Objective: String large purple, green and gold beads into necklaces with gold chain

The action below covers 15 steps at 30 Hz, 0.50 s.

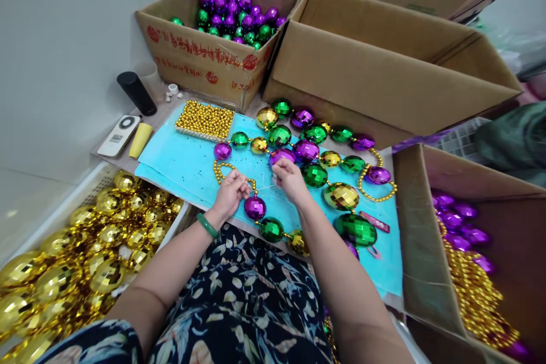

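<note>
My left hand [232, 192] is closed in a pinch at the end of a string of small gold beads [218, 169], with a green bangle on the wrist. A thin, pale thread [267, 186] runs from there to my right hand [289, 177], whose fingertips are pinched on it. Below the left fingers hang a purple faceted bead [255, 207], a green bead [272, 229] and a gold bead [297, 242], partly behind my right forearm. More large purple, green and gold beads [306, 151] lie strung in rows beside and beyond the right hand.
A tray of small gold beads [205, 119] sits on the blue mat [170, 153]. Cardboard boxes [200, 62] [341, 62] stand behind; another box [409, 227] is at right. A crate of gold ornaments [106, 233] is at left, near a black cylinder [136, 92].
</note>
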Each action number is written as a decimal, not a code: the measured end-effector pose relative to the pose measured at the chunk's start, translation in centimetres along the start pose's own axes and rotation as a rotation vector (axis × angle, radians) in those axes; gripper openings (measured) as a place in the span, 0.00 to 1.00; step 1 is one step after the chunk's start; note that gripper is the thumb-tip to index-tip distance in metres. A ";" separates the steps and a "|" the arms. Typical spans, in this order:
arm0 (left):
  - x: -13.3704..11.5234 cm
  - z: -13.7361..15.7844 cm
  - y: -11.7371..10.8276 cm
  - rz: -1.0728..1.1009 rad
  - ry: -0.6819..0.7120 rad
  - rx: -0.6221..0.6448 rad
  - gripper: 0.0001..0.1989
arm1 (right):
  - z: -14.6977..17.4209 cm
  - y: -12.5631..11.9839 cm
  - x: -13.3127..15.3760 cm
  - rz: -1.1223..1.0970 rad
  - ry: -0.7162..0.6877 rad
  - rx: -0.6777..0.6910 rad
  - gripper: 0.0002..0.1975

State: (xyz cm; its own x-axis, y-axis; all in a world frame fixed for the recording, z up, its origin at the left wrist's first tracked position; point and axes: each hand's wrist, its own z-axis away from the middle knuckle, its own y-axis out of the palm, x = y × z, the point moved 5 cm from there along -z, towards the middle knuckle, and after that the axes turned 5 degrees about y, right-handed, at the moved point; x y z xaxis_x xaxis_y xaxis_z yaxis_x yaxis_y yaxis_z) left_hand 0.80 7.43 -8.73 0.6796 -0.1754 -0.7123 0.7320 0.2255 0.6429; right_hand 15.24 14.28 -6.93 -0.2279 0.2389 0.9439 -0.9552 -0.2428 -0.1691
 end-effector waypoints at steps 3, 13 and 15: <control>0.3 -0.3 -0.3 0.003 -0.019 -0.016 0.14 | 0.0 -0.1 -0.2 0.059 0.002 -0.001 0.11; 0.0 -0.9 -0.2 0.231 -0.097 -0.087 0.07 | 1.9 1.8 0.3 0.299 0.010 0.332 0.13; -0.2 -0.8 -0.4 0.262 -0.109 -0.083 0.06 | 2.0 1.4 0.3 0.280 0.052 0.390 0.14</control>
State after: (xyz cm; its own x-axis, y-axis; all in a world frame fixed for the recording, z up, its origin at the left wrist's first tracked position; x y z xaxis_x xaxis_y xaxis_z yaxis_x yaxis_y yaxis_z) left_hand 0.39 8.19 -9.07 0.8492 -0.2019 -0.4880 0.5279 0.3534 0.7723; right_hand 14.22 12.15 -6.28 -0.4844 0.1585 0.8604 -0.7161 -0.6368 -0.2859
